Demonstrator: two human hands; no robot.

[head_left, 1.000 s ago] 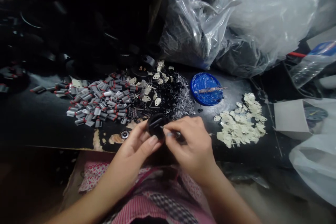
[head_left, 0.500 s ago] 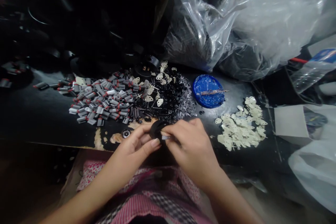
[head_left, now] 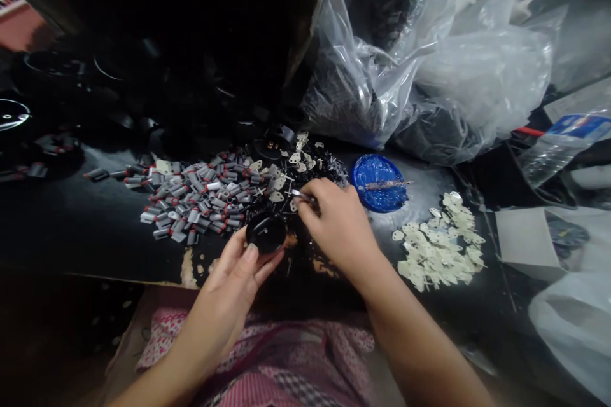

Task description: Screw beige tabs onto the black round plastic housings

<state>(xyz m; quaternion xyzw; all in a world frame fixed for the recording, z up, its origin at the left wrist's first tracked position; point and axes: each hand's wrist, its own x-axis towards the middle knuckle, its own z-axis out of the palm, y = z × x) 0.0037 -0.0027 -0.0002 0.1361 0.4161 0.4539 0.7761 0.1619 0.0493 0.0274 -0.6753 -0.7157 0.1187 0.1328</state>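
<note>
Now, left hand [head_left: 233, 283] gripping a glossy round black cup [head_left: 266, 235], right hand [head_left: 337, 216] pinching a metal-tipped tool [head_left: 300, 194] near pale plates [head_left: 276, 197].

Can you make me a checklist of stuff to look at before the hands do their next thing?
1. Left hand gripping the round black part: ok.
2. Right hand gripping the thin shiny item: ok.
3. Shiny item apart from the black part: ok, there's a gap.
4. Right hand not touching the blue dish: cannot tell, they look very close.
5. Pale flat pieces all in one heap: not ok, more lie among the small dark parts.
</note>
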